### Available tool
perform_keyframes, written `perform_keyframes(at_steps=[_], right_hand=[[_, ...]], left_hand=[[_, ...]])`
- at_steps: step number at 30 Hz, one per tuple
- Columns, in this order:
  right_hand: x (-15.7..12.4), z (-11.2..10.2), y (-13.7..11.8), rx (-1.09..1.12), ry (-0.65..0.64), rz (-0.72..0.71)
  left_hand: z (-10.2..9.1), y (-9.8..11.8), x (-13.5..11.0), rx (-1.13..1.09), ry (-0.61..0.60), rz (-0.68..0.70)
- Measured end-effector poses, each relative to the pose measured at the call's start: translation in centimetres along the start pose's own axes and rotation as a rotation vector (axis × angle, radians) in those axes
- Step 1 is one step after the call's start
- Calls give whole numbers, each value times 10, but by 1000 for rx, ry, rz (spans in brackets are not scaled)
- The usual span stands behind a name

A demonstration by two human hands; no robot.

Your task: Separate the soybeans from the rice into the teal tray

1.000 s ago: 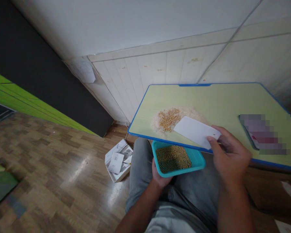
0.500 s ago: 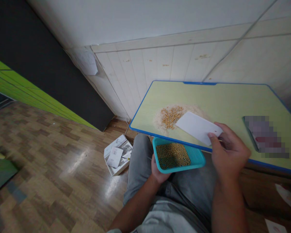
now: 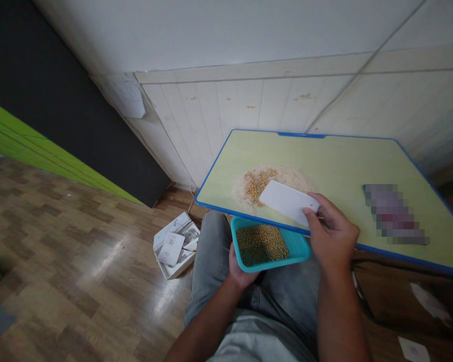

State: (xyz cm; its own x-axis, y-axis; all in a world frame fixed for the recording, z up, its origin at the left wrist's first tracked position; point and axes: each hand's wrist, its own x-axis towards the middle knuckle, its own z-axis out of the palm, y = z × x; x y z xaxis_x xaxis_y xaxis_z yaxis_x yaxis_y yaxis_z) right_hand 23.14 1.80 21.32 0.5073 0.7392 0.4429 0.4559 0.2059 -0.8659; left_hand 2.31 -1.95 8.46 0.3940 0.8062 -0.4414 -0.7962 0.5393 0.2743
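Person's right hand (image 3: 334,226) at the table (image 3: 343,161), fingers pinching a card (image 3: 287,200); beans (image 3: 254,188), pale grains (image 3: 292,177) on the table — left hand (image 3: 241,271) below its edge, fingers gripping a tub (image 3: 299,249)

Left hand (image 3: 242,270): cupped at the near left side of a turquoise tub (image 3: 301,247), which contains yellowish beans (image 3: 270,241).
Right hand (image 3: 329,227): grips one end of a white scraper (image 3: 289,200); the other end meets the loose beans (image 3: 253,187).
Tabletop (image 3: 343,161): pale green, blue-edged; pale grains (image 3: 292,176) surround the loose beans, and a pixelated flat object (image 3: 394,215) lies right.
Floor (image 3: 79,251): wooden; an open white box (image 3: 179,271) beside the left leg (image 3: 209,256).
Wall (image 3: 249,95): white panels, slanting cable (image 3: 357,73).
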Motion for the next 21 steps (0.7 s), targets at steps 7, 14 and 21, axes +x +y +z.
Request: perform_keyframes(at_steps=[7, 14, 21], right_hand=[[-1, -2, -4, 16, 6, -6], [-1, -5, -8, 21, -21, -14], [-1, -2, -7, 24, -23, -19]], left_hand=[[-2, -1, 1, 67, 46, 11], [2, 1, -1, 74, 62, 18], [4, 2, -2, 79, 60, 23]])
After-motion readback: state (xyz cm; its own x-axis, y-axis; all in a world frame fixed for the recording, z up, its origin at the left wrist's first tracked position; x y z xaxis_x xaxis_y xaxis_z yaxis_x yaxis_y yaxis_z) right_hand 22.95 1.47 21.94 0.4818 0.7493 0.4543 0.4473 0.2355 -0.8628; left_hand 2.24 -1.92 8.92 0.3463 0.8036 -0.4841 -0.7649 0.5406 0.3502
